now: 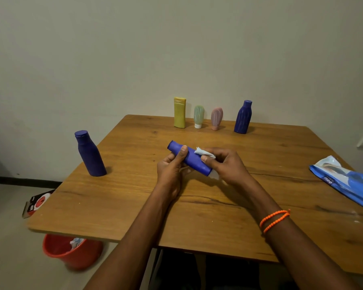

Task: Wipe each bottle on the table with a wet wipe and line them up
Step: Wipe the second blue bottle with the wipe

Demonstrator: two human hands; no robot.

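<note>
- The left hand has its fingers curled round the cap end of a blue bottle, thumb laid across the top, so that end is properly gripped.
- The right hand pinches a scrunched white wet wipe against the bottle's body, fingers wrapped over it near the base end.
- The bottle is held just above the middle of the counter, lying on its side. Its long axis runs from cap at far-left to base at near-right, so my guess is the wipe has to travel along that line (toward the left hand).
- Both hands are on it, one at each end, so neither needs to reach.
- Further out: a row along the far edge has a yellow bottle, green tube, pink tube and another blue bottle, all upright.
- One more blue bottle stands alone near the left edge, well apart from the row, probably not wiped yet.
- The wipes pack lies at the right edge, and a red bin sits on the floor.
</note>
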